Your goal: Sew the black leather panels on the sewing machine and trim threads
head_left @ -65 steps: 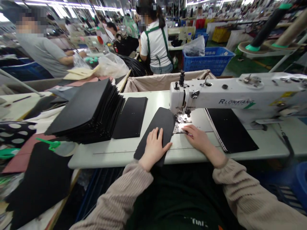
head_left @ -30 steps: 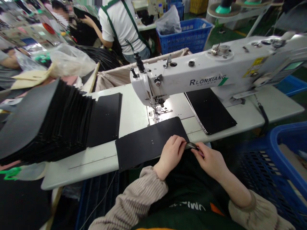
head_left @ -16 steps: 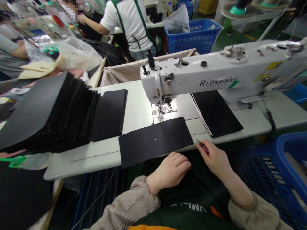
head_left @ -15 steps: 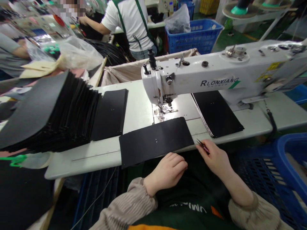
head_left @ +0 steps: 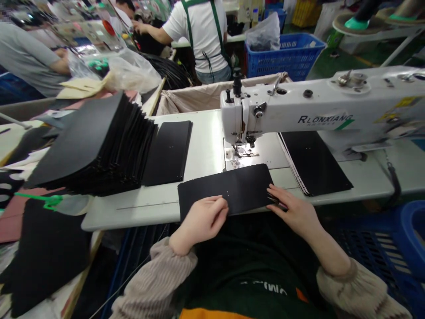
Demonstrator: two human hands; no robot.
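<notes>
A flat black panel [head_left: 247,184] with small holes lies on the sewing table, its front edge by my body. My left hand [head_left: 204,219] is closed at that front edge, knuckles over the panel; its fingertips are partly hidden. At the panel's right end is my right hand [head_left: 294,210], fingers touching the corner. Small pointed thread snips [head_left: 278,203] are held in its palm, mostly covered by the fingers. Just behind the panel stands the needle and presser foot area of a white sewing machine [head_left: 282,108].
A tall stack of black panels [head_left: 89,137] stands at left, beside a lower pile [head_left: 169,153]. Right of the needle lies another black pile [head_left: 315,161]. A blue basket [head_left: 408,239] is at my right. Co-workers, one in a white shirt [head_left: 207,40], sit beyond.
My left hand has moved left and up onto the panel's front edge. My right hand has reached the panel's right corner, its fingers more extended. The view has shifted left.
</notes>
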